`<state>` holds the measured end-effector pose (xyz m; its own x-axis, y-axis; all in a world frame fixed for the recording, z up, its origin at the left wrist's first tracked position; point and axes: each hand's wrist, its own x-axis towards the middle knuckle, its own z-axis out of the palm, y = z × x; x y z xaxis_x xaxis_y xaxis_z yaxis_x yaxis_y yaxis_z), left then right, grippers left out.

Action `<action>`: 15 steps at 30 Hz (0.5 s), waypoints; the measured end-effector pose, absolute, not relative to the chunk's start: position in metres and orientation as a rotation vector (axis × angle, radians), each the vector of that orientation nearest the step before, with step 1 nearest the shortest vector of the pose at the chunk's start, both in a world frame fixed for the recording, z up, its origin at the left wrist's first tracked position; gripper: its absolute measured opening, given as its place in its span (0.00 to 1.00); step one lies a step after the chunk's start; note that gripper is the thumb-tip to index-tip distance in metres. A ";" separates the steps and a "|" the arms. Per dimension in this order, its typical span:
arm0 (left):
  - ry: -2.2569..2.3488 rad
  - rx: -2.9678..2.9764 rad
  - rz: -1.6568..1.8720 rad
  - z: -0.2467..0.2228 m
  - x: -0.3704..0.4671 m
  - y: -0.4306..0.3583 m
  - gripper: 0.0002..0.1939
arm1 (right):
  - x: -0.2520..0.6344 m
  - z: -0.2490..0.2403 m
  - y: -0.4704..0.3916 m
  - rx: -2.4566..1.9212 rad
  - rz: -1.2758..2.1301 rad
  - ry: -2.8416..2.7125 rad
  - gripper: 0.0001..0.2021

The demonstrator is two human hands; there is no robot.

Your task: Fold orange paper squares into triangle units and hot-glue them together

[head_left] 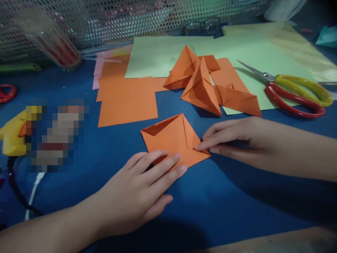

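A square of orange paper [171,138] with folded-in edges lies on the blue tabletop. Across its near left part rests my left hand [147,182], fingers stretched out flat and the thumb off the paper. At the right corner, my right hand [223,140] has its fingers closed on the folded flap, the index fingertip pressing on top. The exact hold under that corner is partly hidden. Just beyond the square sit several folded orange paper pieces [201,88], some standing up in points.
Loose orange sheets [129,102] lie at the back left, beside pale green sheets [150,56]. Scissors [295,91] with red and yellow handles rest at the right. A yellow glue gun [13,137], a white cable [34,191] and a clear jar [55,42] are at the left. Perforated metal [110,21] borders the back.
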<state>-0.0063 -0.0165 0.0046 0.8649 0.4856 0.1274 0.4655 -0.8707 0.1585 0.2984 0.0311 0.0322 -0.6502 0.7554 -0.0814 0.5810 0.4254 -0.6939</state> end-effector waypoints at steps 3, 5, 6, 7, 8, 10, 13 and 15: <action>0.752 2.918 0.261 0.004 -0.007 -0.016 0.22 | 0.292 0.031 0.027 -1.244 1.057 -2.336 0.14; 0.755 2.920 0.252 0.005 -0.007 -0.016 0.22 | 0.286 0.027 0.023 -1.277 0.992 -2.266 0.13; 0.754 2.920 0.243 0.005 -0.007 -0.016 0.21 | 0.283 0.025 0.021 -1.284 0.950 -2.244 0.12; 0.752 2.922 0.236 0.006 -0.006 -0.016 0.21 | 0.281 0.023 0.019 -1.287 0.916 -2.236 0.11; 0.748 2.926 0.237 0.006 -0.006 -0.016 0.21 | 0.279 0.021 0.018 -1.291 0.897 -2.236 0.10; 0.717 2.958 0.288 0.008 -0.005 -0.015 0.20 | 0.278 0.017 0.016 -1.298 0.908 -2.227 0.10; 0.631 3.045 0.405 0.013 -0.003 -0.013 0.16 | 0.280 0.013 0.015 -1.299 0.923 -2.199 0.12; 0.592 3.066 0.450 0.017 -0.004 -0.012 0.15 | 0.281 0.011 0.015 -1.294 0.888 -2.185 0.13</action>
<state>-0.0043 -0.0116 0.0168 0.8889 0.3629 0.2796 0.3667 -0.9294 0.0406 0.2809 0.0149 0.0111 -0.4604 0.8862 0.0526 0.5984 0.3535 -0.7190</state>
